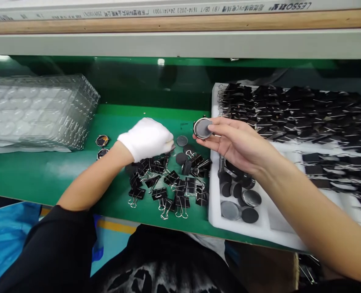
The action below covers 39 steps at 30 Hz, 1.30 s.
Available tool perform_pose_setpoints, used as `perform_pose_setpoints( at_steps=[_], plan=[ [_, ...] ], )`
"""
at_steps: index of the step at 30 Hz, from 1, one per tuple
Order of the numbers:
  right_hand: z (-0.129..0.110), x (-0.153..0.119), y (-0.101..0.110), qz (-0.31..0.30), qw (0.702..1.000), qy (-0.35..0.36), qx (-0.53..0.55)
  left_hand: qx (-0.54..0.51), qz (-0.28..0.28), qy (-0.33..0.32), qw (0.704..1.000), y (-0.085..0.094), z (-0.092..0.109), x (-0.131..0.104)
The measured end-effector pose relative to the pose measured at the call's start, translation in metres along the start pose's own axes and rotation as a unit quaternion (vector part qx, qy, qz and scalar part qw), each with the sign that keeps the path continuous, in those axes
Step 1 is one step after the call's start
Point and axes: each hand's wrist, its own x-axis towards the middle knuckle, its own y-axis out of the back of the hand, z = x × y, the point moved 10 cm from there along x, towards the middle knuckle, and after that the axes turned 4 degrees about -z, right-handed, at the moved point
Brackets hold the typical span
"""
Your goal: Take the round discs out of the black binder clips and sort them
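Observation:
My right hand (229, 138), bare, grips a watch case (202, 127) by its rim, with a thumb on the grey disc that covers its face. In a white glove, my left hand (148, 139) is closed, its fingertips pinched together low over the mat; what they hold, if anything, is hidden. Just right of the glove lie a grey disc (182, 141) and a black disc (181, 158). Many black binder clips (171, 178) with wire handles are scattered below the glove. Two more watch cases (102, 140) lie left of it, one partly covered by my wrist.
A stack of clear plastic trays (42, 114) stands at the left. At the right, a white foam tray (214, 203) holds rows of clipped black parts (290, 110) and loose grey and black discs (250, 215). A pale ledge (180, 44) crosses above the green mat (61, 175).

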Motion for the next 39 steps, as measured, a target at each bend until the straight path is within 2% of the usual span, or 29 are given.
perform_pose_setpoints(
  at_steps=[3, 5, 7, 9, 11, 16, 21, 24, 28, 32, 39],
  plan=[
    [-0.003, -0.002, -0.007, -0.046, 0.999, 0.009, -0.001, -0.037, 0.119, 0.068, 0.990, 0.035, -0.026, -0.013],
    [-0.006, -0.004, -0.014, -0.080, 0.996, 0.023, -0.016, -0.101, 0.223, 0.108, 0.963, 0.057, -0.039, -0.026],
    [-0.009, -0.007, -0.021, -0.108, 0.993, 0.040, -0.033, -0.186, 0.310, 0.110, 0.926, 0.069, -0.041, -0.036],
    [-0.011, -0.010, -0.026, -0.123, 0.990, 0.059, -0.044, -0.261, 0.352, 0.084, 0.895, 0.071, -0.035, -0.038],
    [-0.014, -0.013, -0.029, -0.126, 0.988, 0.078, -0.051, -0.310, 0.343, 0.050, 0.885, 0.068, -0.027, -0.035],
    [-0.018, -0.017, -0.027, -0.126, 0.981, 0.104, -0.103, -0.330, 0.256, -0.023, 0.908, 0.059, -0.010, -0.027],
    [-0.016, -0.019, -0.029, -0.149, 0.974, 0.096, -0.138, -0.302, 0.234, -0.011, 0.924, 0.058, -0.002, -0.027],
    [-0.021, -0.020, -0.029, -0.151, 0.971, 0.112, -0.149, -0.288, 0.253, -0.002, 0.924, 0.061, 0.000, -0.029],
    [-0.039, -0.017, -0.010, -0.095, 0.971, 0.137, -0.171, -0.277, 0.271, 0.023, 0.922, 0.064, -0.006, -0.031],
    [-0.052, -0.011, 0.011, -0.045, 0.964, 0.142, -0.221, -0.307, 0.229, -0.004, 0.924, 0.061, -0.001, -0.027],
    [-0.046, -0.010, 0.000, -0.098, 0.946, 0.134, -0.279, -0.307, 0.188, -0.038, 0.932, 0.052, 0.015, -0.020]
  ],
)
